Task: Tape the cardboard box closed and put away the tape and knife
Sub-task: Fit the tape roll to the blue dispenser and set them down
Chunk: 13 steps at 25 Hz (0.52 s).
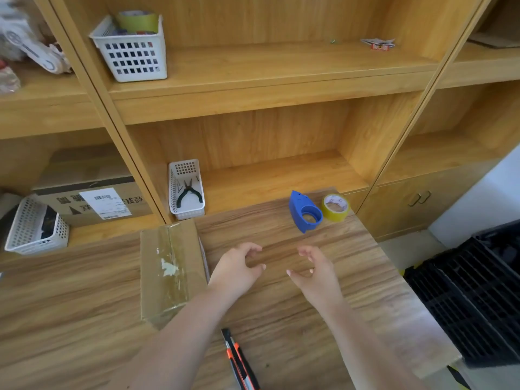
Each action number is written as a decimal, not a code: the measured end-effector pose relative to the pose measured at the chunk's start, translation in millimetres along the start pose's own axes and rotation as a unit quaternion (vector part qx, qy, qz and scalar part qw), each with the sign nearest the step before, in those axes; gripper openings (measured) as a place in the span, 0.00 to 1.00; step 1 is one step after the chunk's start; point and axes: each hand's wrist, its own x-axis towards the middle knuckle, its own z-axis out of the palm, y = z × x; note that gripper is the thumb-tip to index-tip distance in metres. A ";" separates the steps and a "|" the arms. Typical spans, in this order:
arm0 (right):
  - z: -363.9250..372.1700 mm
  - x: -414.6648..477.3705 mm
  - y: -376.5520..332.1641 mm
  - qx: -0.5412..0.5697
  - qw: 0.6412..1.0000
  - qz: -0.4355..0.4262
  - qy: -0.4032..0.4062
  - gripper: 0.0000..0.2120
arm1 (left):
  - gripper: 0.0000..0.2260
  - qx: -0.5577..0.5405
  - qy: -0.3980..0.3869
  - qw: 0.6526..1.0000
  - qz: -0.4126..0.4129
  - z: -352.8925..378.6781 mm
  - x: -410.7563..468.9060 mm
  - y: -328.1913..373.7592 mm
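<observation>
Currently both hands, left hand (239,270) and right hand (315,273), are hovering empty with fingers loosely curled, right of the cardboard box (171,270) lying on the desk (323,319). Beyond them the tape roll (335,207) is sitting; it looks light and rigid, best gripped across its rim. The knife (239,360) is lying nearer the person than the box.

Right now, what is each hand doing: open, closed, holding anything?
Left hand: open, fingers loosely curled, holding nothing, above the wood-grain table.
Right hand: open, fingers loosely curled, holding nothing, above the same table.
</observation>
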 end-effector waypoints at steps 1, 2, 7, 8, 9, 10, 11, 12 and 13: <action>1.3 -5.4 0.1 -0.002 1.000 -0.001 -0.002 0.24 | 0.16 -0.006 0.005 1.000 0.001 -0.8 -4.2 -2.5; 2.1 -10.4 0.0 -0.004 1.000 -0.004 -0.005 0.24 | 0.15 -0.013 0.011 1.000 0.002 -1.5 -8.0 -5.0; 5.6 -32.4 1.9 -0.018 0.999 -0.001 -0.027 0.25 | 0.14 -0.035 0.027 0.999 -0.001 -2.9 -29.9 -18.7; 7.7 -36.8 2.3 -0.018 0.999 0.001 -0.029 0.25 | 0.14 -0.036 0.025 0.999 -0.004 -2.7 -34.1 -22.4; 10.2 -40.8 2.4 -0.018 0.999 0.001 -0.029 0.25 | 0.13 -0.037 0.026 0.999 -0.006 -2.7 -37.6 -25.8; 13.9 -45.5 2.7 -0.019 0.999 0.001 -0.030 0.25 | 0.13 -0.038 0.027 0.999 -0.009 -2.8 -41.5 -30.2; 17.5 -49.9 3.1 -0.019 0.999 0.001 -0.033 0.25 | 0.13 -0.039 0.028 0.999 -0.011 -2.9 -44.7 -34.3; 20.7 -54.0 3.0 -0.020 0.999 0.002 -0.038 0.24 | 0.13 -0.040 0.028 0.999 -0.014 -3.0 -47.6 -38.2; 24.1 -58.0 3.4 -0.019 0.999 0.004 -0.043 0.24 | 0.13 -0.043 0.028 0.999 -0.016 -3.0 -50.7 -42.1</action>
